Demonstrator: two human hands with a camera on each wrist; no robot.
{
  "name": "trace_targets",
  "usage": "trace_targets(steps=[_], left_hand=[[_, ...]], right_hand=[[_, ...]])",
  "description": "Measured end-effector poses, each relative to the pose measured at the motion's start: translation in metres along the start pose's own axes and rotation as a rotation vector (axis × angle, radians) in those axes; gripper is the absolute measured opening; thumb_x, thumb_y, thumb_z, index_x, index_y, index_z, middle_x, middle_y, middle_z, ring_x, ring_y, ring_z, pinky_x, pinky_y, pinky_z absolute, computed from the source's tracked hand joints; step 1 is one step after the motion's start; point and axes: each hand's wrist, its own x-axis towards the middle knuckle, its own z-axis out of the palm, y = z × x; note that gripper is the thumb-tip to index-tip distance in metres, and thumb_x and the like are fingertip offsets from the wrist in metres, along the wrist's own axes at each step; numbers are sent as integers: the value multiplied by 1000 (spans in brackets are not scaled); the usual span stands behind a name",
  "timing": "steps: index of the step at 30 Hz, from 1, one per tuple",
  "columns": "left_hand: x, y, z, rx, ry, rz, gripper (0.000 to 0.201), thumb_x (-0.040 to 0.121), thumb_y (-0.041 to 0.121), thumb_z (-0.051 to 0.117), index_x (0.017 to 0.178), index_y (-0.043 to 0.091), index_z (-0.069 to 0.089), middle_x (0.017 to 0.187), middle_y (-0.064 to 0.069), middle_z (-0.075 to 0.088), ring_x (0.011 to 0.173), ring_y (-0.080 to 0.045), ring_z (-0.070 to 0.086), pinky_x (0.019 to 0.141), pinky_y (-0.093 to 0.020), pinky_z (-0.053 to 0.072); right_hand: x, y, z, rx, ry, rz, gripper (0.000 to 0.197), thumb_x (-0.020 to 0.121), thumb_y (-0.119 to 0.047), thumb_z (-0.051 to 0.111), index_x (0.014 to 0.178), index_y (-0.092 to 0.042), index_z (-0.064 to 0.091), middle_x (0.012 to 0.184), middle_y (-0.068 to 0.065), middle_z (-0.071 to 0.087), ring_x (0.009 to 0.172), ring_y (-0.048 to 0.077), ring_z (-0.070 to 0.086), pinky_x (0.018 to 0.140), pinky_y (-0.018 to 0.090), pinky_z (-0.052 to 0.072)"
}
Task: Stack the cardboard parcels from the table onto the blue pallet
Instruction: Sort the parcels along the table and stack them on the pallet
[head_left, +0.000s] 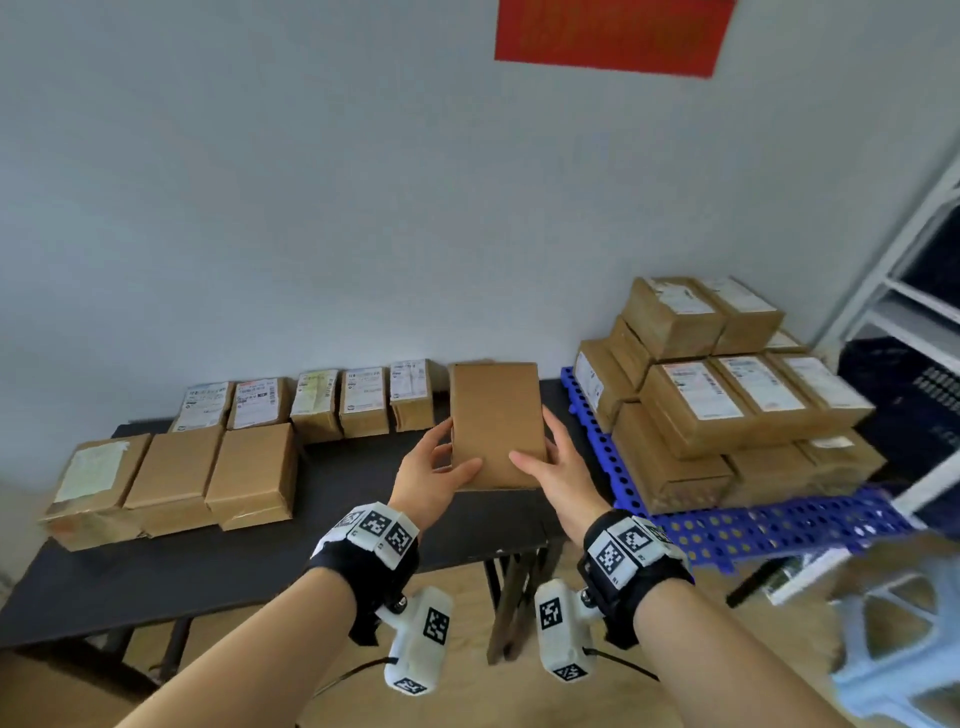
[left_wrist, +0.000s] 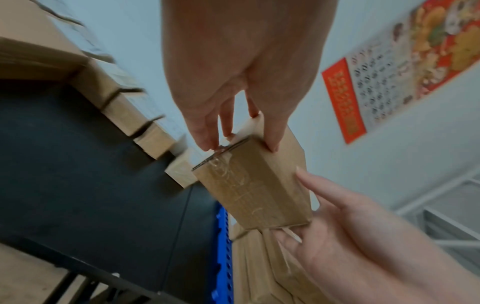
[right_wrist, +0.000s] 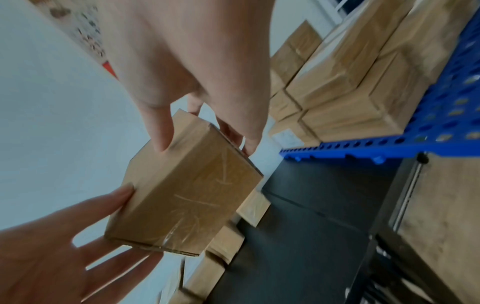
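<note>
A plain cardboard parcel (head_left: 496, 423) is held up over the right end of the black table (head_left: 337, 519), its broad face tilted toward me. My left hand (head_left: 441, 462) grips its lower left edge, thumb on the face and fingers behind. My right hand (head_left: 545, 457) grips the lower right edge the same way. In the left wrist view, the left hand (left_wrist: 239, 144) pinches the taped parcel (left_wrist: 254, 185). The right wrist view shows the right hand (right_wrist: 205, 144) pinching the parcel (right_wrist: 187, 195). The blue pallet (head_left: 753, 530) lies to the right, carrying stacked parcels (head_left: 722, 400).
Several labelled parcels (head_left: 311, 405) line the table's back edge; three larger ones (head_left: 176, 478) sit at its front left. A white shelf frame (head_left: 893, 291) stands at the far right. A pale plastic stool (head_left: 893, 639) is at the lower right. A grey wall runs close behind.
</note>
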Motion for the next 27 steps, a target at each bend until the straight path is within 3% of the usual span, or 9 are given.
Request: trace_targets(steps=[4,9,12,16,19,24,27], left_hand=[[-4,29,52,31,-80,81,73,81,22,71,143,29,33,124,1,56,97,-10,62,80,-22,48],[-8,61,127,-9,-192,134,74,81,17,71,143,26,31,114,-2,63,96,-9,64,69,-15,51],[-11,75,177,-19,-215,145,76,80,17,72,143,25,31,115,-4,64,100,-15,65,73,-18,53],[-15,95,248,-50,-237,141,73,82,16,70,142,29,31,118,-2,63,102,-14,63,70,-14,54],[-15,108,298,-83,-240,111,74,82,16,70,142,32,30,118,-2,63,101,-15,64,82,-24,54],[-7,121,368,-25,-244,98,74,84,18,69,145,28,28,117,-6,65,92,-11,63,64,-14,51],[2,130,402,-15,-237,78,76,82,20,70,145,29,29,121,-8,63,96,-15,64,72,-19,51]], right_hand=[[-25,-16,-52,9,100,-57,75,88,-17,65,147,-35,22,140,-7,43,125,10,44,104,33,38],[-48,-29,-128,-25,181,-105,77,87,-17,65,148,-35,21,144,-2,41,129,15,42,108,44,39],[-58,-35,-179,-44,204,-108,75,89,-14,63,148,-34,21,140,-2,44,127,17,44,105,39,41],[-66,-41,-250,-50,213,-109,77,89,-13,63,148,-34,19,141,-2,43,125,15,44,102,34,41],[-66,-43,-303,-69,201,-110,76,90,-13,62,148,-33,17,142,-2,40,128,16,41,98,29,39],[-57,-38,-376,-96,203,-88,78,88,-18,64,148,-35,17,145,-2,39,128,16,42,108,39,38],[-48,-40,-413,-101,197,-81,78,89,-18,63,150,-32,16,144,-3,38,126,15,42,103,33,40]])
